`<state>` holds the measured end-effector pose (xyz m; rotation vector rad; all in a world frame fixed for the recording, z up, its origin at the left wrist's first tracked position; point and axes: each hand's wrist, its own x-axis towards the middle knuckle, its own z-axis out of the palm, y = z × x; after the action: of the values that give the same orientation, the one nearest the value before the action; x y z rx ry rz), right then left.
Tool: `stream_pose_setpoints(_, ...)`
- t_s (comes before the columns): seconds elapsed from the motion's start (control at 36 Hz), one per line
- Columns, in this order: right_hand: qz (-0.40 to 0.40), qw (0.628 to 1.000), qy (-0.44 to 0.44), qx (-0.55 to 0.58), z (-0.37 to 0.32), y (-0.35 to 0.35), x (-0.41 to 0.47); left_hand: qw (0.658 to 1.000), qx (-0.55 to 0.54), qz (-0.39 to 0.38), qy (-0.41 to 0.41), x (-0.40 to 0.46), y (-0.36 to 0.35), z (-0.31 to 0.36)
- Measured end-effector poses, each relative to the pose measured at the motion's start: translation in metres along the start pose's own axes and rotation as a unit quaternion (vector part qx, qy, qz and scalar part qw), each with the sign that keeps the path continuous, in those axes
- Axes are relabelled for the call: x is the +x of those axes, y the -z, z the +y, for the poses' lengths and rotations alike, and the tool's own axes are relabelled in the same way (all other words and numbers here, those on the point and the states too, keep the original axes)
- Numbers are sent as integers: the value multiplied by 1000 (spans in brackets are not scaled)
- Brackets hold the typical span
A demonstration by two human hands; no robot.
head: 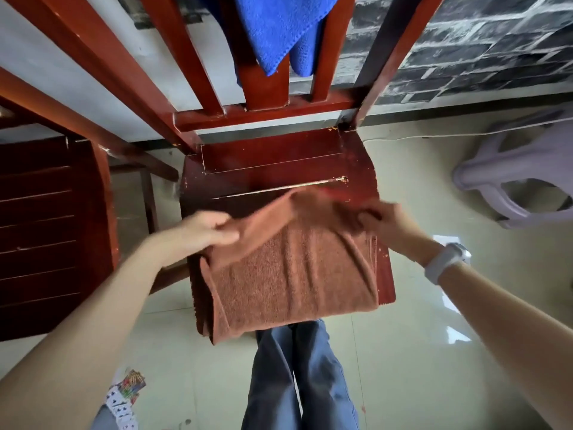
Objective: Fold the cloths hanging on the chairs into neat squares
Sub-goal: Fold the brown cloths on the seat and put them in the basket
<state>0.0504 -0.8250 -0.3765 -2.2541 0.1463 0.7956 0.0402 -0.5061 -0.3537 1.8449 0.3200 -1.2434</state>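
A brown cloth (pixel 294 268) lies on the front half of the red wooden chair (pixel 273 162) seat, its near edge hanging over the seat's front. The left hand (pixel 201 231) pinches the cloth's far left corner with curled fingers; the right hand (pixel 387 225) grips the far right corner. A blue cloth (pixel 279 26) hangs over the chair's backrest.
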Motion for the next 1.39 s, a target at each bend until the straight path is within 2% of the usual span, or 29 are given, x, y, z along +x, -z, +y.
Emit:
stream_pose_setpoints(0.06,-209,974,-82,-21,9,9,-23,984,72,-154,56,-11,0,-10)
stream_pose_setpoints(0.08,-284,951,-121,-31,13,13,-32,971,113,-196,79,-12,-2,-15)
stream_pose_setpoints(0.14,-348,920,-176,-27,19,16,-41,952,204,-206,101,-10,-6,-19)
stream_pose_setpoints(0.17,-339,923,-176,-42,21,15,-42,952,240,-171,88,-6,-8,-19)
stream_pose_setpoints(0.19,-300,938,-154,-82,23,12,-39,959,256,-103,68,1,-10,-24)
stream_pose_setpoints(0.25,-168,969,-111,-142,31,4,-28,969,237,63,35,12,-18,-29)
stream_pose_setpoints(0.31,-42,986,-97,-126,36,-5,-18,947,243,208,-11,22,-25,-34)
stream_pose_setpoints(0.36,31,984,-60,-163,42,-13,-10,925,275,256,-53,32,-31,-39)
stream_pose_setpoints(0.42,57,978,-17,-200,44,-19,-3,921,293,243,-76,40,-33,-40)
stream_pose_setpoints(0.5,45,974,14,-221,46,-29,4,927,304,197,-101,52,-35,-41)
stream_pose_setpoints(0.56,46,969,29,-243,49,-35,6,926,296,201,-120,58,-35,-41)
stream_pose_setpoints(0.64,50,967,22,-250,50,-39,9,911,316,221,-148,59,-34,-40)
stream_pose_setpoints(0.72,18,974,-5,-225,45,-37,9,889,356,219,-188,54,-33,-36)
stream_pose_setpoints(0.89,10,980,-17,-196,40,-18,-3,880,341,225,-242,27,-24,-26)
stream_pose_setpoints(1.0,23,987,-23,-160,32,3,-24,897,286,246,-229,0,-30,-10)
stream_pose_setpoints(1.17,40,990,-13,-134,18,29,-75,901,271,260,-217,-49,-35,-6)
stream_pose_setpoints(1.39,78,983,44,-160,-26,47,-147,915,265,276,-125,-133,-38,-9)
